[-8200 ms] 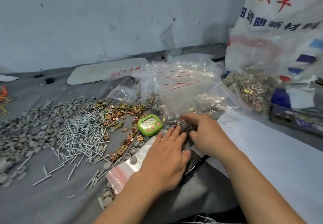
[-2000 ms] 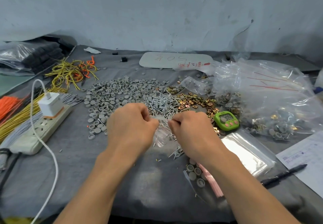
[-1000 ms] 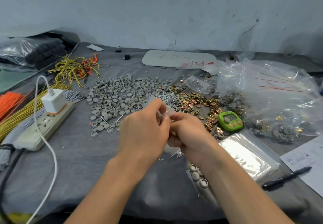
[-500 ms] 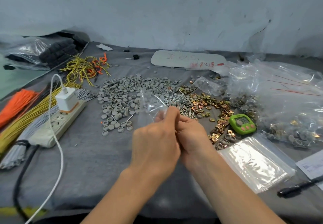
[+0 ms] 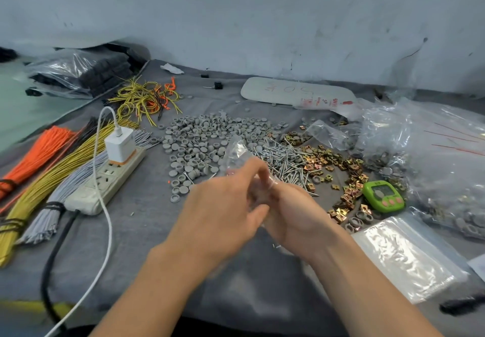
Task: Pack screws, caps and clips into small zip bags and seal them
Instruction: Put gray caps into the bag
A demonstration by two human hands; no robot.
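A small clear zip bag [image 5: 237, 156] is held up between both hands over the grey cloth. My left hand [image 5: 223, 210] pinches it with thumb and fingers; my right hand [image 5: 294, 213] grips its lower part, fingers curled. Motion blur hides the bag's contents. Behind the hands lie a heap of grey caps [image 5: 210, 137], a pile of silver screws [image 5: 286, 160] and brass-coloured clips [image 5: 338, 168]. A stack of flat zip bags [image 5: 404, 255] lies to the right.
A white power strip [image 5: 105, 181] with a charger and cables sits at left, beside bundles of orange, yellow and grey wires [image 5: 39, 176]. A green timer [image 5: 383, 198] lies right of the clips. Large plastic bags [image 5: 433, 158] of packed parts fill the far right.
The hands have shifted a little lower, and the small bag between them has been turned and drawn closer in. The camera view has drifted slightly to the left.
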